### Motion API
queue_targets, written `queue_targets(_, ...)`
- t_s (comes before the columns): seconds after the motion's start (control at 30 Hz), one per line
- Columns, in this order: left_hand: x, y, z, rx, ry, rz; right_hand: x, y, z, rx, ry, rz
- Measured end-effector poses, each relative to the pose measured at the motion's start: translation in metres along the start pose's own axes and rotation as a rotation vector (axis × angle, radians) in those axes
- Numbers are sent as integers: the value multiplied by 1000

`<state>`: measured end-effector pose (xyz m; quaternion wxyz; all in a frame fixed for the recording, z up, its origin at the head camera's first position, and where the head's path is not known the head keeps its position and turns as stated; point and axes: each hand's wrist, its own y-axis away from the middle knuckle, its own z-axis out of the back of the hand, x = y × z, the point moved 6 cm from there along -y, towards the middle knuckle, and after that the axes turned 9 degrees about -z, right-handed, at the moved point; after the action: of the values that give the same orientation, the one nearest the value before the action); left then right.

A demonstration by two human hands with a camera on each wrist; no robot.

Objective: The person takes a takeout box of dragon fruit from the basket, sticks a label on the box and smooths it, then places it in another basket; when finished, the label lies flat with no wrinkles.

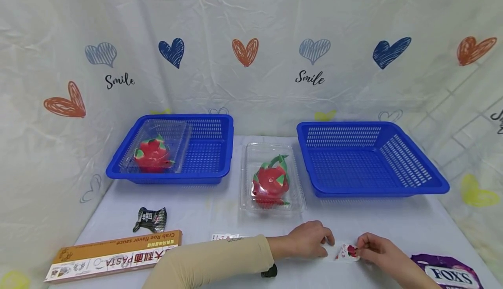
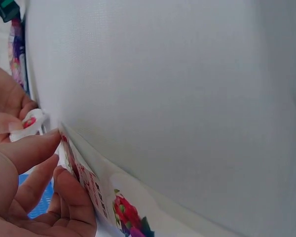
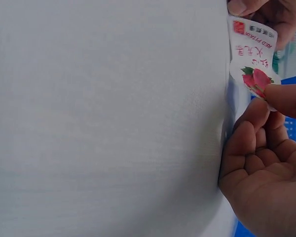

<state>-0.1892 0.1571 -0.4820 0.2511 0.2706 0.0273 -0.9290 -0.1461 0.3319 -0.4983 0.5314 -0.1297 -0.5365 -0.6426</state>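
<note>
From the head camera, the left hand (image 1: 310,239) and right hand (image 1: 375,247) both pinch a small glossy sticker (image 1: 347,251) on the white cloth table (image 1: 393,223), in front of the clear plastic box (image 1: 272,180) holding a dragon fruit (image 1: 271,182). Two blue mesh baskets (image 1: 369,158) flank the box, against a heart-printed curtain (image 1: 243,53).

The left wrist camera shows the fingers (image 2: 24,153) nipping the sticker's edge (image 2: 96,192).

The right wrist camera shows the thumb (image 3: 286,98) pressing on the printed sticker (image 3: 251,54).

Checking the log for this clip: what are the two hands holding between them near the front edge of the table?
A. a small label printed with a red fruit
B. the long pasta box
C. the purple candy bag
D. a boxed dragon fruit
A: the left hand and the right hand each pinch an end of the small label; the right wrist view shows the red fruit printed on it.
</note>
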Motion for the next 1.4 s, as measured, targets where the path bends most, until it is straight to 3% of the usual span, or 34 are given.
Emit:
queue_targets(0.2,1,0,1,-9,48,-6,-2,1,1,-9,-38,-58)
queue_targets(0.43,14,0,-1,-37,352,53,-2,1,-1,-6,-38,-49)
queue_targets(0.57,18,3,0,-66,473,38,-2,0,-2,-16,-17,-68)
queue_targets(0.8,14,6,-3,18,696,-6,5,3,-6,14,-13,-57)
queue_targets(0.97,9,8,-3,38,728,-44,10,3,-6,53,-35,-27)
queue_targets(1.2,6,10,-1,13,778,-53,15,3,-9,99,-34,14)
queue_targets(1.4,6,9,0,4,764,-82,20,5,-12,116,-27,57)
